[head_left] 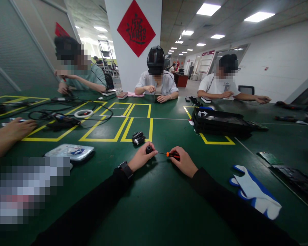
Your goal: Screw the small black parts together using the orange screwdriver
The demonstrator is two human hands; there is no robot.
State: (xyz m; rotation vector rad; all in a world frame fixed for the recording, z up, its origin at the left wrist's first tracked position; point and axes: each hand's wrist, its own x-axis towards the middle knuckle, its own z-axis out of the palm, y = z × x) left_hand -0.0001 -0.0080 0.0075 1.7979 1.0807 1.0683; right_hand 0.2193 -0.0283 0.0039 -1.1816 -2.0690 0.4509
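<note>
My left hand (141,159) rests on the green table (154,191) with its fingers closed round a small black cylindrical part (149,149). My right hand (184,161) grips an orange and black screwdriver (172,154), whose thin shaft points left into the black part. A watch sits on my left wrist. Another small black and white part (138,138) lies just beyond my hands, near a yellow tape line.
A white and blue glove (255,191) lies at the right. A black tray (222,121) stands at the middle right. A flat packet (69,151) and cables (59,119) lie at the left, beside another person's hand (14,130). Three people sit across the table.
</note>
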